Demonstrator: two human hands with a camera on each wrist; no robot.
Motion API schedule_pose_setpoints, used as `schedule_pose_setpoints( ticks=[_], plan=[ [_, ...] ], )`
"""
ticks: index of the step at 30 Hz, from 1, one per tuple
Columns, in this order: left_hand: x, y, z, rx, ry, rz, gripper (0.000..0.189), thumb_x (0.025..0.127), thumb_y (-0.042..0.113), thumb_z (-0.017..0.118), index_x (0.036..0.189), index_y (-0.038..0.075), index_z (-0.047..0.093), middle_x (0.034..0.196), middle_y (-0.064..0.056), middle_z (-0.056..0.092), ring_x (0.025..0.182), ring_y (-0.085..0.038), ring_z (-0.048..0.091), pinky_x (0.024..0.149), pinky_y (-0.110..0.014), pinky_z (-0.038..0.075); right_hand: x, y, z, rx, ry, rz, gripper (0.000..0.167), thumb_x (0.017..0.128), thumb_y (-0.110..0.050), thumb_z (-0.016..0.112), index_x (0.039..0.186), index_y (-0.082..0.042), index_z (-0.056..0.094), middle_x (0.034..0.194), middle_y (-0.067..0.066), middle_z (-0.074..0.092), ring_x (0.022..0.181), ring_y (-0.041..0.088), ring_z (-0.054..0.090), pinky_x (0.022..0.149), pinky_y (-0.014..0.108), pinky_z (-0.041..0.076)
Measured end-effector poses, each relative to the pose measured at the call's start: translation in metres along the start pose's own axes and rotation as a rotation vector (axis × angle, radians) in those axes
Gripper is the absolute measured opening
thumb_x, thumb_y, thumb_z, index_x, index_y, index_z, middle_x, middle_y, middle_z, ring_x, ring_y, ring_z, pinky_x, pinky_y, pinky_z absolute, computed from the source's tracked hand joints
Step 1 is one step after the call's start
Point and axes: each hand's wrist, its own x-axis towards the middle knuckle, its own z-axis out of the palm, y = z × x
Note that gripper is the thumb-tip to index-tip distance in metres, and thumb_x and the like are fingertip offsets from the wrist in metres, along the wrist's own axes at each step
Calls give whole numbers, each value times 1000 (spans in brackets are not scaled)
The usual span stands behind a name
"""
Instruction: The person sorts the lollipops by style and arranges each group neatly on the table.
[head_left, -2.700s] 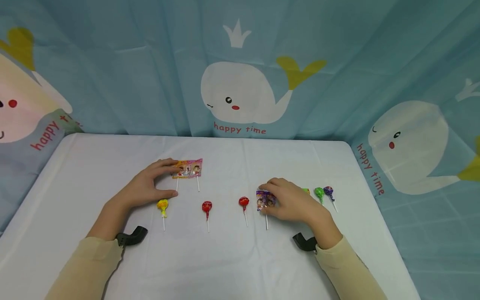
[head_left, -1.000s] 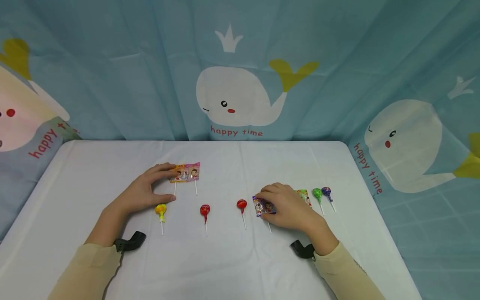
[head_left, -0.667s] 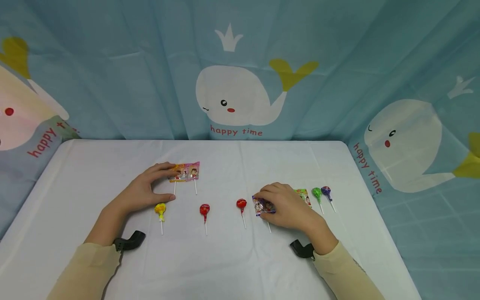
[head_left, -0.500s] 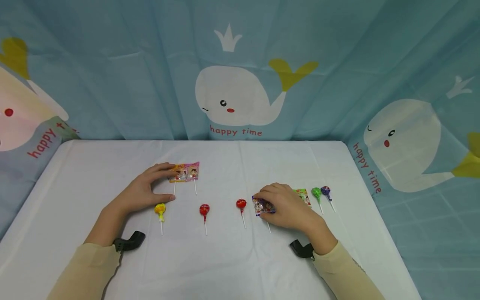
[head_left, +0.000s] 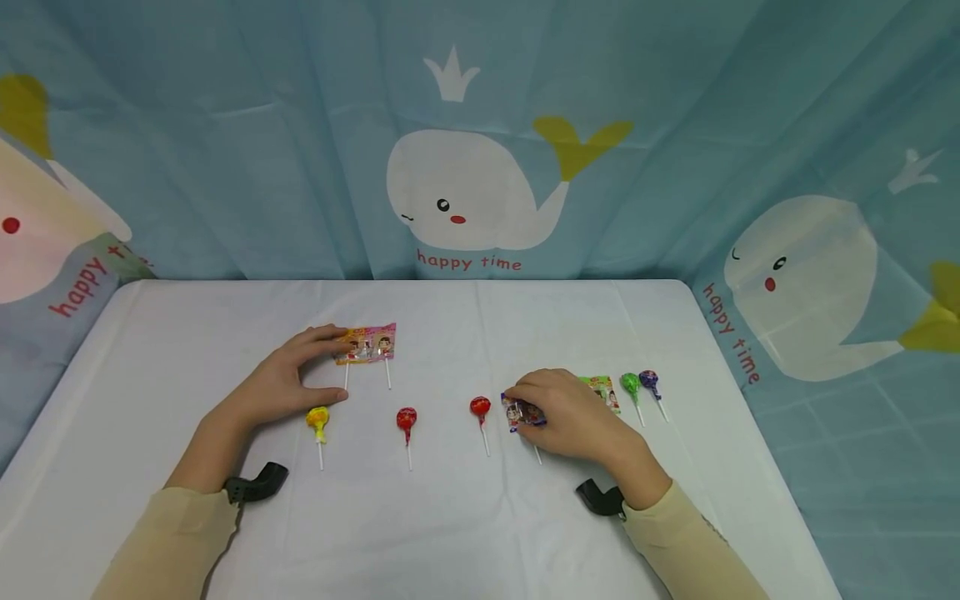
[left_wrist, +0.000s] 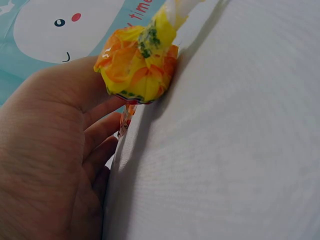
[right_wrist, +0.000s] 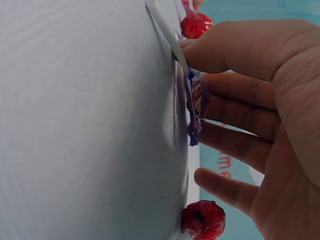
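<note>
My left hand (head_left: 281, 379) lies at the far left, fingertips on an orange and pink twin lollipop pack (head_left: 384, 342) with two white sticks. Its thumb points right, apart from the pack and just above a yellow lollipop (head_left: 318, 421), whose orange and yellow wrapper (left_wrist: 135, 70) looms large in the left wrist view. My right hand (head_left: 566, 412) holds a purple lollipop pack (head_left: 517, 412) by its edges, fingers along the top and thumb along the bottom. In the right wrist view the thumb reaches the white stick (right_wrist: 167, 32), with the fingers spread behind the purple wrapper (right_wrist: 196, 102).
Two red lollipops, one on the left (head_left: 407, 421) and one on the right (head_left: 480, 408), lie between the hands. Beyond the right hand are a green pack (head_left: 604, 390), a green lollipop (head_left: 631, 385) and a purple lollipop (head_left: 649, 382). A whale-printed curtain (head_left: 300, 192) borders the white-covered table (head_left: 420, 533).
Since the oldest frame, the purple pack has tilted and more of the green pack shows beside my right hand. Over the last second both hands stay nearly still; the view shifts slightly.
</note>
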Motion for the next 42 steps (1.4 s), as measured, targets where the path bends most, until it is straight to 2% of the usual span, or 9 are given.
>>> schedule_pose_setpoints(
  ticks=[16,22,33,42],
  plan=[
    [-2,-1,1,-14,8,3,69,83,28,98,145,17,70,165,-9,49,157,-42,35,118,-72,34,1,0,2,-14,42,-39,36,89,-17,88,124,-12,81,117,-5,76,114,17,70,110,44,53],
    [-2,0,1,-17,1,-12,68,84,29,98,145,17,70,166,-9,48,157,-43,34,117,-76,32,2,1,3,-15,67,-48,35,88,-16,88,122,-13,82,116,-5,76,113,17,70,109,43,54],
    [0,0,1,-11,-5,-17,69,84,32,98,146,18,70,166,-8,47,157,-43,34,117,-78,33,3,4,3,7,97,-39,31,88,-14,85,119,-13,82,110,-7,76,104,14,70,104,43,56],
    [-2,-1,1,-20,3,-16,69,83,30,98,145,19,70,166,-8,47,158,-43,33,117,-77,32,6,5,2,15,97,-26,31,89,-17,85,120,-14,82,111,-7,77,104,13,71,104,42,56]
  ],
)
